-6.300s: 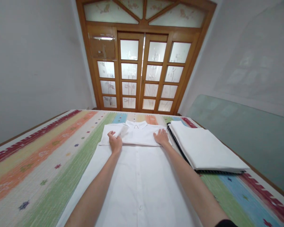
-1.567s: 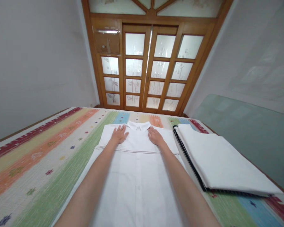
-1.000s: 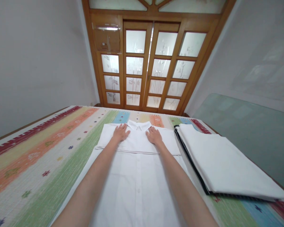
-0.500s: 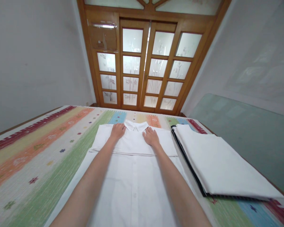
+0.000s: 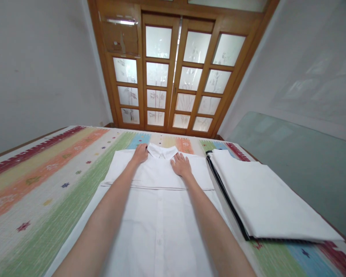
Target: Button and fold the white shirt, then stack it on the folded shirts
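Observation:
A white button-up shirt [image 5: 144, 219] lies front up on the patterned bedspread, its upper part folded across in a flat band. The pointed collar [image 5: 163, 152] stands at the far end. At the collar's left end, my left hand [image 5: 140, 154] is closed on the shirt's top edge, its fingertips partly hidden. My right hand [image 5: 181, 165] rests flat just right of the collar, fingers stretched out on the cloth.
A stack of folded white garments [image 5: 265, 200] with a black-edged piece beneath lies to the right. Striped bedspread [image 5: 54, 177] spreads to the left. A pale green headboard-like panel [image 5: 282, 154] leans at the right wall. Wooden glazed doors [image 5: 174, 88] stand beyond.
The view has shifted slightly, so everything sits a little further left. Both hands stay beside the collar; the left hand has moved slightly outward from it, and the right hand's fingers look more spread.

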`<state>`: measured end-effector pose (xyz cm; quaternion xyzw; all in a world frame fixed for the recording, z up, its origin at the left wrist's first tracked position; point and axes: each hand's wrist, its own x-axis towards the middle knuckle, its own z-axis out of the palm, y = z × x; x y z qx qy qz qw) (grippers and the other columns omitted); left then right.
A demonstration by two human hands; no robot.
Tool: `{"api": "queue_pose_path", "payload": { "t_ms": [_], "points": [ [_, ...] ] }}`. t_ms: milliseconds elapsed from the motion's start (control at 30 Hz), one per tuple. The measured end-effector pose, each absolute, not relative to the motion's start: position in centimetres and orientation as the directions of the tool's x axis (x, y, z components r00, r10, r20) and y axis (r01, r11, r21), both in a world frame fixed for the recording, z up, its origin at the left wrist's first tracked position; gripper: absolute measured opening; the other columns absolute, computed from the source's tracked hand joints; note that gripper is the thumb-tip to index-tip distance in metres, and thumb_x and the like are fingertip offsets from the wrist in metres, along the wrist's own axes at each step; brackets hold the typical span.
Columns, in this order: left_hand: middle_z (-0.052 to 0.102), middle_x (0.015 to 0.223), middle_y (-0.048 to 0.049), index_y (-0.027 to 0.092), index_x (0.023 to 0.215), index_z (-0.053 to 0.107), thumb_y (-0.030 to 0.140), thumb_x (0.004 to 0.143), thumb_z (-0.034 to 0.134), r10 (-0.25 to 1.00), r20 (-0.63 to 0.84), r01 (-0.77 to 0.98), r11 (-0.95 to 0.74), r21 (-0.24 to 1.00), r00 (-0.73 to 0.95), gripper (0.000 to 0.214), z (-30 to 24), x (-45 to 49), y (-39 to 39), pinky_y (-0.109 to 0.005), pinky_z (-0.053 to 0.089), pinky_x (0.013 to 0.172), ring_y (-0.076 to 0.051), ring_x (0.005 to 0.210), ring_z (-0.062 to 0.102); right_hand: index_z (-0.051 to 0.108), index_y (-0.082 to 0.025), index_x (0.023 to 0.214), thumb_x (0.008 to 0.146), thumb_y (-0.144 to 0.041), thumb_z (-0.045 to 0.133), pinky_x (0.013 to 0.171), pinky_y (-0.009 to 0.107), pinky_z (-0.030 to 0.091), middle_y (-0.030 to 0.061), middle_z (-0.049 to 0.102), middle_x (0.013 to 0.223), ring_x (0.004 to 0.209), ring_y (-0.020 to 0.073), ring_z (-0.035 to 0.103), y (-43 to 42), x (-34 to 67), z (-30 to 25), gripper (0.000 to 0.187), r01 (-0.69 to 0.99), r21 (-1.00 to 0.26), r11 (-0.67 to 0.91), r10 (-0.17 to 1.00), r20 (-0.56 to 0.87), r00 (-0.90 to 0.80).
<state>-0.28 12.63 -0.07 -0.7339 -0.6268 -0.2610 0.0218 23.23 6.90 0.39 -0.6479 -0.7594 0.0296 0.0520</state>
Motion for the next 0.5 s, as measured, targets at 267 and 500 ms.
{"api": "queue_pose_path", "payload": {
  "t_ms": [267, 500],
  "points": [
    [0.064, 0.109, -0.0114, 0.014, 0.109, 0.054, 0.01, 0.084, 0.039, 0.871, 0.479, 0.893, -0.298, 0.339, 0.109, 0.03, -0.09, -0.45, 12.78, -0.036, 0.043, 0.093, -0.023, 0.106, 0.056, 0.023, -0.013, 0.151, 0.097, -0.041, 0.019, 0.115, 0.044, 0.009, 0.0076, 0.019, 0.159, 0.146, 0.0231, 0.012, 6.9, 23.21, 0.51, 0.061, 0.978, -0.153, 0.138, 0.99, 0.027, -0.136],
    [0.061, 0.105, -0.0151, 0.015, 0.101, 0.058, 0.008, 0.082, 0.04, 0.831, 0.536, 0.895, -0.342, 0.285, 0.147, 0.027, 0.16, 0.03, 12.21, -0.044, 0.039, 0.094, -0.029, 0.109, 0.052, 0.025, -0.013, 0.15, 0.097, -0.04, 0.021, 0.115, 0.044, 0.01, 0.0086, 0.022, 0.158, 0.145, 0.0235, 0.014, 6.73, 23.24, 0.51, 0.06, 0.977, -0.152, 0.151, 0.988, 0.055, -0.144]
  ]
}}
